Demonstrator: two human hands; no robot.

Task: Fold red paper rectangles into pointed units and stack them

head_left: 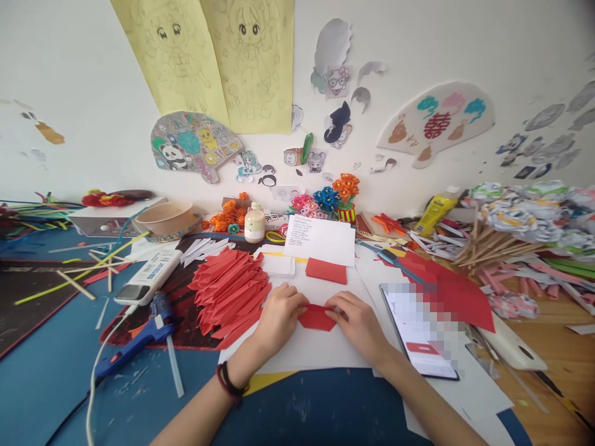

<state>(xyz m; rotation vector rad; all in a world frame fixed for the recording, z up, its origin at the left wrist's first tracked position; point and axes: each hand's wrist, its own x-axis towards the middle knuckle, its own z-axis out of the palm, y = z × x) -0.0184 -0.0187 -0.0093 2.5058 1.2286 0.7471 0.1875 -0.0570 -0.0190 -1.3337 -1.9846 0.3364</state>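
Pinching the folded red paper [318,319] at opposite ends, left hand [281,314] and right hand [357,318] have fingers closed, piece between them, long axis hand-to-hand, neither nearer.

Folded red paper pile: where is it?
Head view, left of centre: the folded red paper pile lies just left of the left hand, right of the blue glue gun.
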